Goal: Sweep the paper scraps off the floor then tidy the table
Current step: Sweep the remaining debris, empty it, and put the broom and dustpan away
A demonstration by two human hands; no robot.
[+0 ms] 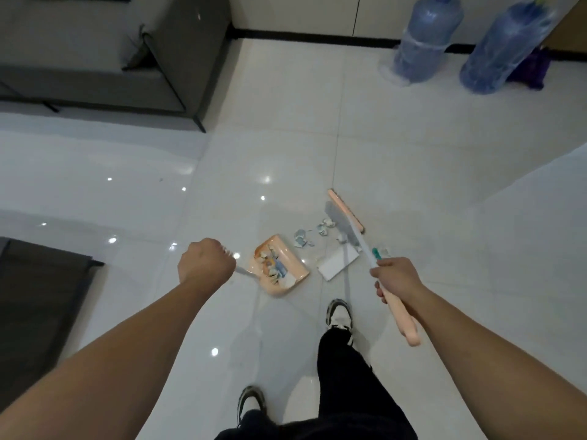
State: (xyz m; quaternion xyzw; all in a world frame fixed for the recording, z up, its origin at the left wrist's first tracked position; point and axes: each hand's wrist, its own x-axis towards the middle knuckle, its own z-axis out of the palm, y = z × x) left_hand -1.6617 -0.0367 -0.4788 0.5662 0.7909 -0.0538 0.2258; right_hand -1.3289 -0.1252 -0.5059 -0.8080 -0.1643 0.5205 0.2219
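Glossy white floor tiles [413, 154] reflect ceiling lights. Clenched, the left hand [203, 263] grips the thin handle of a peach plastic dustpan [281, 269] just right of it, crumpled paper scraps [271, 265] inside. More scraps [313, 235] lie between dustpan and broom [344, 217], whose peach handle the right hand [397, 279] grasps.

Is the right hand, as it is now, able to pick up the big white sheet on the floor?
Probably not directly: the right hand grips the broom handle and is held well above the floor. The white sheet lies uncovered in front of the shoe, so the broom head could likely reach it.
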